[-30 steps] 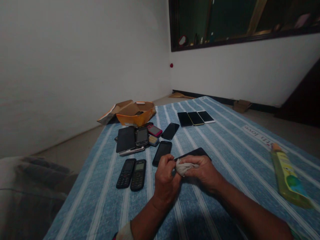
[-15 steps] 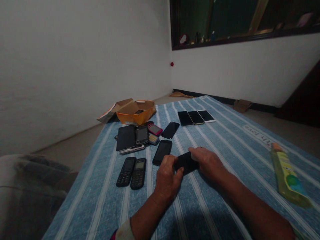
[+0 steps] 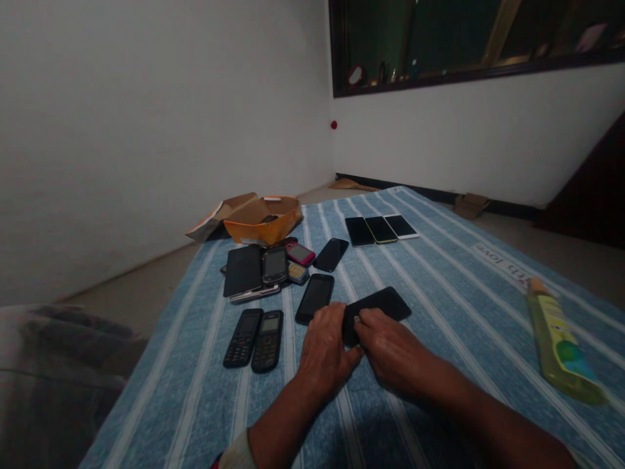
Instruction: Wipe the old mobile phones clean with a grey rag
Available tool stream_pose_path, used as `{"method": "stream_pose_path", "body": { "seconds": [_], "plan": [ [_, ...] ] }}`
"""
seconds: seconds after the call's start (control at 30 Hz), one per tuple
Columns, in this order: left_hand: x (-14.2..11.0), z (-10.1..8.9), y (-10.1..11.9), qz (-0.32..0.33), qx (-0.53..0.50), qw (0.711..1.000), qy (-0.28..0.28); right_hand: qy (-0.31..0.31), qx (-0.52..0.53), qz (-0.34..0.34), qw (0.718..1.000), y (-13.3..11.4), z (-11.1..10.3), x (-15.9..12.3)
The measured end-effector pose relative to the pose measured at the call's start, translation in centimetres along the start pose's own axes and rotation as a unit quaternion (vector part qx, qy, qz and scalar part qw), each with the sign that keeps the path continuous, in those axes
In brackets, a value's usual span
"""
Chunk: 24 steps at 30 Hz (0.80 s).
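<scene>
A black smartphone (image 3: 385,303) lies at a slant on the striped cloth, screen dark. My left hand (image 3: 325,345) grips its left end, fingers along the far side and thumb toward the near edge. Over the phone's near edge, close to my left thumb, my right hand (image 3: 393,345) is closed in a pinch. A small pale spot shows at its fingertips; I cannot make out what it is. Just beyond my left hand rests another dark smartphone (image 3: 315,298). Two keypad phones, one black (image 3: 243,339) and one with a grey screen (image 3: 268,342), stand side by side to the left.
Several phones, including a pink one (image 3: 300,253), are piled with a flat black device (image 3: 243,270) before an open orange box (image 3: 263,229). One black phone (image 3: 331,255) lies apart. Three phones (image 3: 381,230) form a row farther back. A yellow-green bottle (image 3: 561,345) lies at right.
My right hand has left the smartphone's right end and moved left and nearer, beside my left hand. My left hand keeps its hold on the phone.
</scene>
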State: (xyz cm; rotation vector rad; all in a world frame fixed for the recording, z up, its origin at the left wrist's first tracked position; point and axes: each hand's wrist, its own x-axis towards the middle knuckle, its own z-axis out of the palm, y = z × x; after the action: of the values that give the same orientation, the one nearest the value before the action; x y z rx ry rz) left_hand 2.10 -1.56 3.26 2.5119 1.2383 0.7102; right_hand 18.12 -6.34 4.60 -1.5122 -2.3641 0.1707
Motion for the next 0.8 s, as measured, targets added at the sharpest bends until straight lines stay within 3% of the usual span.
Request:
{"method": "stream_pose_path", "body": {
  "seconds": [0.2, 0.47, 0.67, 0.8],
  "plan": [
    [0.2, -0.7, 0.1, -0.019, 0.050, 0.997, -0.052, 0.000, 0.005, -0.030, 1.000, -0.5, 1.0, 0.2],
    [0.3, -0.6, 0.2, 0.008, -0.029, 0.999, -0.039, 0.079, -0.017, -0.031, 0.996, -0.1, 2.4, 2.1],
    [0.3, -0.7, 0.3, -0.014, -0.045, 0.998, -0.036, 0.090, -0.067, 0.018, 0.994, 2.7, 1.6, 3.0],
    [0.3, -0.6, 0.1, -0.020, -0.040, 0.998, -0.038, 0.092, -0.090, 0.085, 0.988, 5.2, 0.9, 2.5]
  ]
}}
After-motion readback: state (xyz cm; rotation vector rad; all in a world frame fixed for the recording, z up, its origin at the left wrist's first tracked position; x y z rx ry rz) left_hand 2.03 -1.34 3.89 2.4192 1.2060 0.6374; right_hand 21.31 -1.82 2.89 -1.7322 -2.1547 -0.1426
